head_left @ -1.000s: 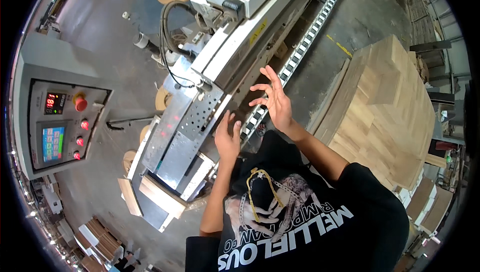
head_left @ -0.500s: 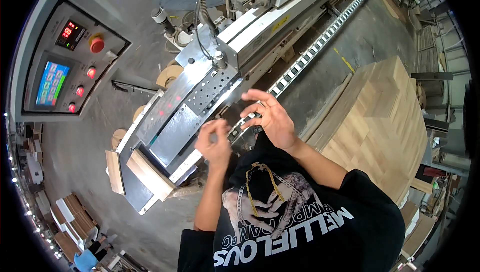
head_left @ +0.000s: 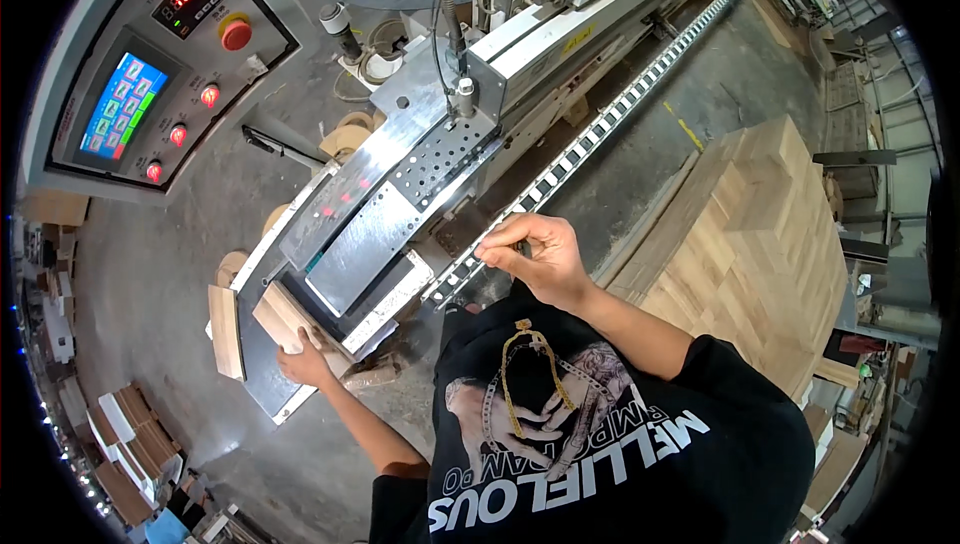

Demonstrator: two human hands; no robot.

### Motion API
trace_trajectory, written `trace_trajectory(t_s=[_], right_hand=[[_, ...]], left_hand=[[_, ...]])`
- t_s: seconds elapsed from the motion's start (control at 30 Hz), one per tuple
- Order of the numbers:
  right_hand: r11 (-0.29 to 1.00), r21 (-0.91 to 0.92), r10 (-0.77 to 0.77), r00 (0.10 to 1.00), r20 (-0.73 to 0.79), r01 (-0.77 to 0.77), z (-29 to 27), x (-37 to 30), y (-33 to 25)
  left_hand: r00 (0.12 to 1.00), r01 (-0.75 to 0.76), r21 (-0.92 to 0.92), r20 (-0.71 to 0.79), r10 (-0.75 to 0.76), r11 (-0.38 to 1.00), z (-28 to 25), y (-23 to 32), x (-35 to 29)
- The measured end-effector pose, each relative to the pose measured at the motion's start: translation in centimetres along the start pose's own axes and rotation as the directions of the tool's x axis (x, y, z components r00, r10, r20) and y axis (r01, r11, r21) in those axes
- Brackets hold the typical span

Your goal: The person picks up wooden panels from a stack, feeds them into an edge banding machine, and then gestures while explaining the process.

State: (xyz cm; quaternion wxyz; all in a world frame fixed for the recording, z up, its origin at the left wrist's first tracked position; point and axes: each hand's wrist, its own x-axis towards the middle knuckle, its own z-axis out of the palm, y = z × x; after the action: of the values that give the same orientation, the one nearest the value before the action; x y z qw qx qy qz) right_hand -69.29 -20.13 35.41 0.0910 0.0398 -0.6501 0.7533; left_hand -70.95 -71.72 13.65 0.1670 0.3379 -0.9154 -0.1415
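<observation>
A pale wooden board stack [head_left: 280, 315] lies on the grey infeed end [head_left: 262, 372] of a long metal machine. My left hand [head_left: 304, 360] rests against the near end of this stack, its fingers wrapped round the edge. Farther right, my right hand [head_left: 543, 262] is raised in front of my chest, above the machine's chain track [head_left: 560, 176]. Its thumb and forefinger come together in a pinch; whether anything small is between them cannot be seen. A single wooden board [head_left: 226, 332] stands at the outer left edge of the infeed end.
At upper left is a control panel [head_left: 182, 74] with a lit screen, a red stop button [head_left: 236, 35] and several red-lit knobs. A perforated metal plate [head_left: 440, 164] covers the machine bed. A large stack of wooden panels [head_left: 745, 244] stands to my right.
My left hand has moved down and left from in front of my chest onto the wooden boards. My right hand has dropped slightly, and its spread fingers have closed into a pinch.
</observation>
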Motion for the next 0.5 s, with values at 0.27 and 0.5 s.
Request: trace_trajectory(t_s=[0.27,0.5], right_hand=[[0.992,0.100,0.085,0.995,-0.049,-0.080,2.2,-0.7,-1.2],[0.983,-0.180,0.025,1.000,0.016,-0.022,2.6,-1.1,-0.1]], left_hand=[[0.912,0.136,0.331,0.326,-0.249,0.934,3.4,-0.8,0.1],[0.963,-0.084,0.390,0.270,-0.026,0.917,9.1,-8.4,1.4]])
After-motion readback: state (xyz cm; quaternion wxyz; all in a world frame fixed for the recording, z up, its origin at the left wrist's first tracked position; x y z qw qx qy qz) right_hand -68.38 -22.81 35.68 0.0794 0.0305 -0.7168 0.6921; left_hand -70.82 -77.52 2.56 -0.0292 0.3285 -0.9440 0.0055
